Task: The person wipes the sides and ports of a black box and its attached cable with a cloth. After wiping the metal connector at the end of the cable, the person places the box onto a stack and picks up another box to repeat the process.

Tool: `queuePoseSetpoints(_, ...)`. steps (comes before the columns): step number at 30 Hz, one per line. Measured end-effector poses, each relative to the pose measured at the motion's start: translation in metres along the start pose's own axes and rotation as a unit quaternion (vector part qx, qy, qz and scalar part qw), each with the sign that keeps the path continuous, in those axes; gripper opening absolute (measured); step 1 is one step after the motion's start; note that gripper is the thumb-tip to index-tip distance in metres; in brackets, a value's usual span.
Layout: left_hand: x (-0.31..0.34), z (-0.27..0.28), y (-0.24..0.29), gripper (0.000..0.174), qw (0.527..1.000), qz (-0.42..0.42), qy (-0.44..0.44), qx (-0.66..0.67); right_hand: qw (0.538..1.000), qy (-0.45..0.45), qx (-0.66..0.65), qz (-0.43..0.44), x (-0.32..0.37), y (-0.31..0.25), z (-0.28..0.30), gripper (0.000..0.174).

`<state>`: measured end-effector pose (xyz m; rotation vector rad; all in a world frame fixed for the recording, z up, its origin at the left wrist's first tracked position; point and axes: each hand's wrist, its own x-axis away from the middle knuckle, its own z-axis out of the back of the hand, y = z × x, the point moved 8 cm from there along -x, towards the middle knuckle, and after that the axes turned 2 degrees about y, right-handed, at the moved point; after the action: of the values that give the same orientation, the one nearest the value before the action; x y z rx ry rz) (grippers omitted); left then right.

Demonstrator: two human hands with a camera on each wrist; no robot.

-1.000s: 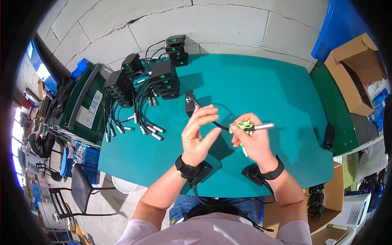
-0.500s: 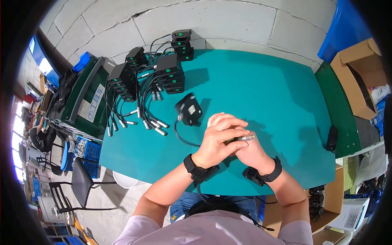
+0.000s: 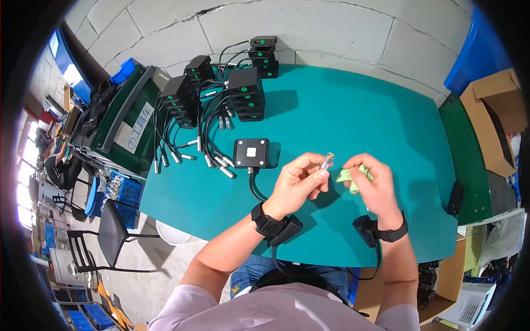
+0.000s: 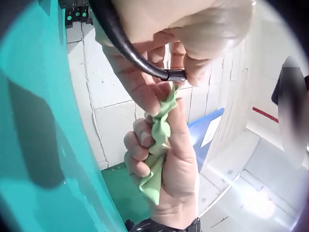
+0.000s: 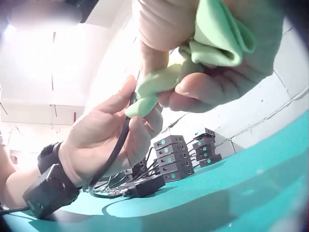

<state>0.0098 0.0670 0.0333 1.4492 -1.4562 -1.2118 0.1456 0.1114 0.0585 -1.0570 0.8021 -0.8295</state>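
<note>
My left hand (image 3: 295, 186) pinches the silver plug (image 3: 328, 160) of a black cable between thumb and fingers, its end pointing up and away. In the left wrist view the cable (image 4: 126, 47) curves past that hand to the plug's collar. A crumpled light green cloth (image 3: 358, 177) is gripped in my right hand (image 3: 380, 186), just right of the plug. The right wrist view shows the cloth (image 5: 217, 41) bunched between those fingers, one end overlapping the left fingertips. The cable leads back to a flat black box (image 3: 251, 153) lying on the table, a white square on its top.
Stacks of black boxes (image 3: 245, 91) with green dots stand at the back left of the green table (image 3: 353, 116), their cables and silver plugs spread in front. A dark object (image 3: 455, 197) lies at the right edge. An open carton (image 3: 491, 121) stands beyond it.
The left hand, open a second ago, now pinches the plug. The right hand has let go of the cable and drawn right with the cloth. The box has turned and lies flat.
</note>
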Motion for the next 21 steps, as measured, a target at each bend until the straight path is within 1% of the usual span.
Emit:
queuePoseSetpoints(1, 0.001, -0.001, 0.0, 0.017, 1.0, 0.001, 0.001, 0.001, 0.998, 0.032, -0.033, 0.053, -0.002, -0.009, 0.006, 0.011)
queuePoseSetpoints(2, 0.001, -0.004, 0.002, 0.019, 1.0, -0.018, -0.009, -0.022, 0.99, 0.064, -0.065, 0.104, -0.001, -0.016, 0.012, 0.015)
queuePoseSetpoints(3, 0.002, -0.007, 0.004, 0.022, 0.998, -0.037, -0.019, -0.045, 0.991, 0.064, -0.065, 0.102, 0.0, -0.018, 0.012, 0.015)
queuePoseSetpoints(6, 0.002, -0.011, 0.004, 0.022, 0.997, -0.042, -0.034, -0.047, 0.991, -0.001, -0.074, 0.108, 0.004, -0.028, 0.002, 0.02)
queuePoseSetpoints(7, 0.002, -0.012, 0.001, 0.022, 0.998, -0.039, -0.034, -0.046, 0.992, 0.0, -0.074, 0.106, 0.004, -0.027, 0.001, 0.02)
queuePoseSetpoints(9, 0.003, -0.017, 0.006, 0.021, 0.988, -0.108, -0.035, -0.105, 0.977, 0.003, -0.025, 0.21, 0.008, -0.04, -0.001, 0.022)
queuePoseSetpoints(13, 0.002, -0.016, 0.01, 0.021, 0.985, -0.117, -0.018, -0.129, 0.977, 0.011, -0.003, 0.211, 0.008, -0.036, 0.002, 0.022)
queuePoseSetpoints(15, 0.002, -0.013, 0.003, 0.02, 0.982, -0.043, -0.031, -0.184, 0.976, 0.023, -0.003, 0.219, 0.008, -0.038, 0.004, 0.018)
queuePoseSetpoints(16, 0.002, -0.014, 0.004, 0.02, 0.982, -0.043, -0.031, -0.184, 0.976, 0.023, -0.003, 0.218, 0.009, -0.038, 0.003, 0.018)
queuePoseSetpoints(18, 0.002, -0.014, 0.003, 0.019, 0.985, -0.026, -0.019, -0.172, 0.988, 0.031, -0.039, 0.144, 0.005, -0.025, 0.003, 0.016)
queuePoseSetpoints(19, 0.002, -0.015, 0.004, 0.019, 0.985, -0.026, -0.018, -0.171, 0.988, 0.031, -0.039, 0.144, 0.005, -0.024, 0.003, 0.016)
queuePoseSetpoints(21, 0.001, -0.016, 0.004, 0.019, 0.984, -0.015, -0.029, -0.178, 0.989, 0.035, -0.082, 0.122, 0.003, -0.018, 0.004, 0.015)
